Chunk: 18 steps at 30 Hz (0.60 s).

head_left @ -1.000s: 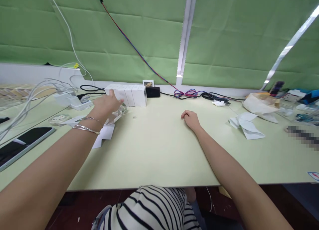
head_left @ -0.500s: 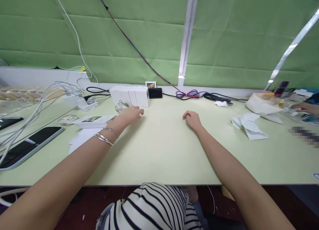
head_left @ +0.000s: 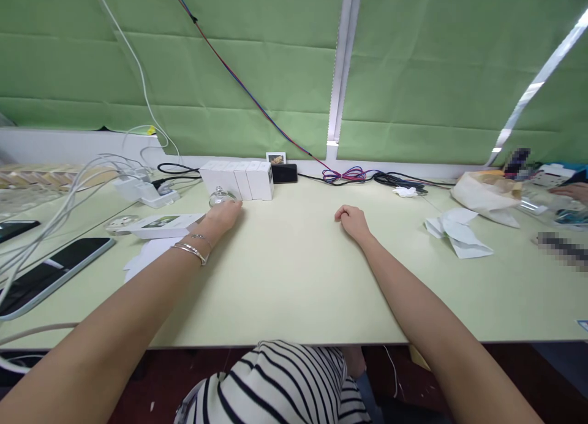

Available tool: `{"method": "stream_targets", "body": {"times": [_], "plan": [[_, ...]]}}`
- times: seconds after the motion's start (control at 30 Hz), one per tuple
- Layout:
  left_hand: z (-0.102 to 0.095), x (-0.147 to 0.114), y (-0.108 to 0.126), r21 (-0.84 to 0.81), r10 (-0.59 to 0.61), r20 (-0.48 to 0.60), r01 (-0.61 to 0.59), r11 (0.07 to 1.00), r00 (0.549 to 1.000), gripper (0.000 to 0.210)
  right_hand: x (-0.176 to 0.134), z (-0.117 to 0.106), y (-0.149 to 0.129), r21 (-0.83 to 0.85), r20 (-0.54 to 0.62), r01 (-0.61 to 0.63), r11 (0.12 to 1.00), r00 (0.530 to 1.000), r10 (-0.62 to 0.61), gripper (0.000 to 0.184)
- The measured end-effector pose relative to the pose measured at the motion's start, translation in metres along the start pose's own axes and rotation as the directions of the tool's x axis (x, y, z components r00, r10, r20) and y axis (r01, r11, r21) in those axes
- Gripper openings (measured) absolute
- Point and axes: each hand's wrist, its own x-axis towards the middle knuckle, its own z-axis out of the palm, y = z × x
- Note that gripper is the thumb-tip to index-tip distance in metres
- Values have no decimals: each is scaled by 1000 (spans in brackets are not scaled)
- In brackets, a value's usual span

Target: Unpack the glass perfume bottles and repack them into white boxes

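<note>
My left hand (head_left: 225,215) is reached out over the left middle of the table, with its fingers curled down at a small clear, rounded object (head_left: 221,195). That object looks like glass or plastic with a knob on top, and my hand hides part of it. Right behind it stands a row of white boxes (head_left: 248,182). A flat white box (head_left: 164,225) with a picture on top lies beside my left wrist, over some white sheets (head_left: 149,257). Loosely fisted, my right hand (head_left: 353,222) rests on the tabletop with nothing visible in it.
On the left lie a large phone (head_left: 57,274), white cables and a power strip (head_left: 158,194). At the back are a black phone (head_left: 285,173) and bundled cables (head_left: 349,175). Crumpled paper (head_left: 459,233), a pale bag (head_left: 484,197) and another person's hand (head_left: 572,191) are at right.
My left hand has drawn back to the left, from beside the white boxes to the clear object, and its fingers have curled in. My right hand stays in place.
</note>
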Motion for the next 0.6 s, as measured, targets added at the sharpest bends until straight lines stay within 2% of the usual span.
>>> {"method": "stream_targets", "body": {"times": [0.1,0.33,0.5,0.6], "plan": [[-2,3,-3,-1,-33,31,33,999,999,46,-1,0,0,3,2,-3,1000,1000,3,26],[-8,4,-11,-11,-88,81,89,996,993,36,0,0,0,2,4,-1,1000,1000,1,25],[-8,-3,-10,-42,-133,33,134,990,991,32,-1,0,-1,11,6,-8,1000,1000,7,25],[-20,-3,-6,-71,-131,-38,128,989,991,31,-2,-1,-1,11,4,-16,1000,1000,16,25]]}}
